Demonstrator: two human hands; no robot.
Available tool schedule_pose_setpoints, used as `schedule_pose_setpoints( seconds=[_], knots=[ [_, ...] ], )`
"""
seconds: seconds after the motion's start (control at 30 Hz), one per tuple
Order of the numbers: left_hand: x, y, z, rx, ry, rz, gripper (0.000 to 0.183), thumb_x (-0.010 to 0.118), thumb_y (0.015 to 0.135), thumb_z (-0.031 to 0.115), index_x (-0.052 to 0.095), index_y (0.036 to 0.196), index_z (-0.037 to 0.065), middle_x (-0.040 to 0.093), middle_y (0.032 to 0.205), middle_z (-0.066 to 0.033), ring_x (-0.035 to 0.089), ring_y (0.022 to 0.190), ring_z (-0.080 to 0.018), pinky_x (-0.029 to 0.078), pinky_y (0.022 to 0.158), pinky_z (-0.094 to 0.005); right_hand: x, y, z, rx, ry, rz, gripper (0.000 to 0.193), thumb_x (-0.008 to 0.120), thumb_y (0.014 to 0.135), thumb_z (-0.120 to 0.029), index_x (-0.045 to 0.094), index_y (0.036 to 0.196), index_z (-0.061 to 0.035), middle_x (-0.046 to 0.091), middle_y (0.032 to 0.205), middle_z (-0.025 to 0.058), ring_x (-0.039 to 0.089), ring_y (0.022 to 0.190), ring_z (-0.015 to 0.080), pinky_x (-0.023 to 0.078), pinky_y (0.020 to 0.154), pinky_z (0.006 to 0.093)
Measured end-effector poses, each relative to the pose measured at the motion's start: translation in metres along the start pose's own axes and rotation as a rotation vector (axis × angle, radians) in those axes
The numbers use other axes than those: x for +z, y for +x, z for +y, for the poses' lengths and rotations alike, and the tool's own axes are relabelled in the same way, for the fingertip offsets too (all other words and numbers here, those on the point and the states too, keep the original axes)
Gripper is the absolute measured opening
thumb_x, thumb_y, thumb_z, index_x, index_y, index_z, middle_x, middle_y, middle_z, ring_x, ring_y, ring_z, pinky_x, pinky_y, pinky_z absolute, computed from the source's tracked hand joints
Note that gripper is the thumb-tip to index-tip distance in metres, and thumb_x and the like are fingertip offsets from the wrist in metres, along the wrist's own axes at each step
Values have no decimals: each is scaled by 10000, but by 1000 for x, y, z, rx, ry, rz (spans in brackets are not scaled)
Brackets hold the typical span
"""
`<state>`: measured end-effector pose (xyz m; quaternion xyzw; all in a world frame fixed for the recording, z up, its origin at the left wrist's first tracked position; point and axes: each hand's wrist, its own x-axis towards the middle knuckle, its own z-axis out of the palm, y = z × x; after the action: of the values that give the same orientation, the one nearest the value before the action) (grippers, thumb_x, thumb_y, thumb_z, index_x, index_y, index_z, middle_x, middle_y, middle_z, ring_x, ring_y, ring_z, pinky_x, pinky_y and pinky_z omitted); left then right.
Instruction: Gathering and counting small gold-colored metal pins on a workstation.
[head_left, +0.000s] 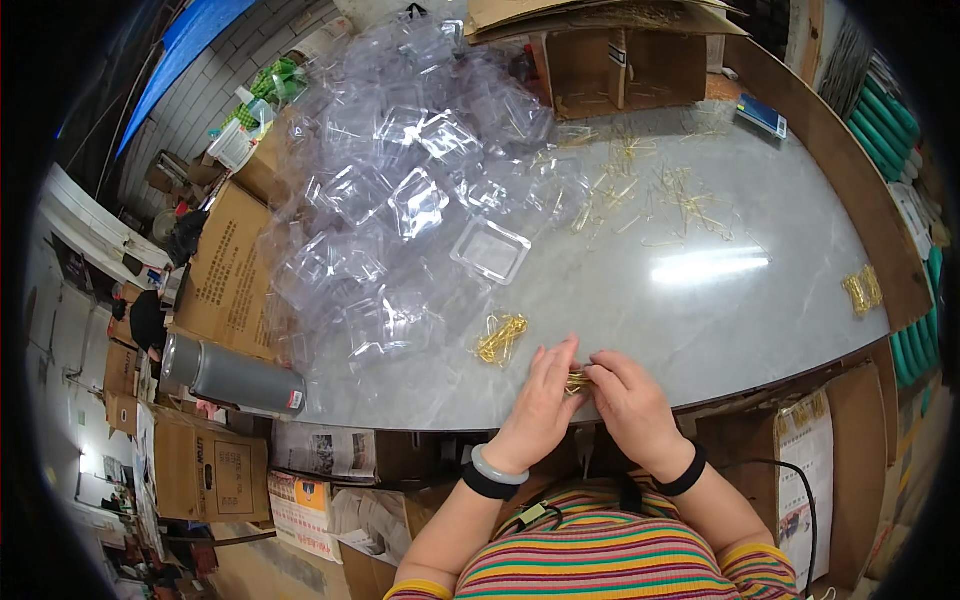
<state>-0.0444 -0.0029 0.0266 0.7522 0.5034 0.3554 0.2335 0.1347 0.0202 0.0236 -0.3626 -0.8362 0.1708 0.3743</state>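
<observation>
Near the table's front edge, my left hand (549,388) and my right hand (624,396) come together, both closed around a small bundle of gold wire hooks (577,381). Only part of that bundle shows between the fingers. Just beyond my left hand lies a small pile of gold wire hooks (500,339). More thin gold hooks (690,205) are scattered loosely toward the back of the grey table (620,300). A neat gold bundle (862,291) sits by the right edge.
A big heap of clear plastic clamshell packs (385,190) covers the table's left side. One clear pack (491,250) lies apart. A grey bottle (235,375) rests at the left edge. Behind stand a cardboard box (580,75) and a small blue box (762,117). A cardboard wall (850,160) borders the right.
</observation>
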Motion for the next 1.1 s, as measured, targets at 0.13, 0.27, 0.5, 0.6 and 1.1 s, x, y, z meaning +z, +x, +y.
schedule_pose_setpoints(
  seconds=[0.13, 0.27, 0.5, 0.6, 1.1],
  knots=[
    [-3, -2, -3, 32, 28, -36, 783, 680, 851, -28, 314, 1541, 27, 535, 1330, -188, 535, 1234, -359, 281, 1192, -521, -12, -3, -7, 34, 16, -29, 472, 727, 811, -19, 577, 1258, 0, 595, 1250, 174, 551, 1223, 367, 492, 1006, 445],
    [-8, -6, -4, 15, -3, -62, 819, 731, 836, 11, 316, 1542, 31, 505, 1385, -181, 531, 1249, -349, 306, 1184, -485, -33, -8, -5, -33, -44, -147, 604, 770, 777, -49, 547, 1338, -28, 590, 1309, 153, 522, 1265, 360, 461, 1047, 448],
    [-45, -14, 11, -104, 94, -41, 768, 816, 782, 48, 458, 1462, 29, 510, 1355, -149, 584, 1096, -275, 479, 970, -371, -58, 5, 22, 0, 0, -256, 661, 818, 706, -130, 588, 1326, -97, 630, 1291, 60, 568, 1063, 317, 483, 952, 413],
    [-47, -17, 14, -221, 16, -50, 726, 822, 773, 33, 498, 1424, 20, 523, 1294, -135, 590, 927, -215, 522, 799, -327, -55, 15, 24, -50, -4, -322, 609, 806, 721, -139, 604, 1293, -91, 635, 1247, 74, 574, 1045, 313, 488, 936, 409],
    [-57, -19, 7, -237, -14, -76, 555, 690, 859, -39, 517, 1386, -20, 542, 1236, -166, 608, 993, -253, 522, 872, -350, -25, 23, 4, -163, -100, -110, 400, 758, 816, -170, 638, 1190, -92, 613, 1229, 77, 585, 1080, 271, 485, 948, 397]
  ],
)
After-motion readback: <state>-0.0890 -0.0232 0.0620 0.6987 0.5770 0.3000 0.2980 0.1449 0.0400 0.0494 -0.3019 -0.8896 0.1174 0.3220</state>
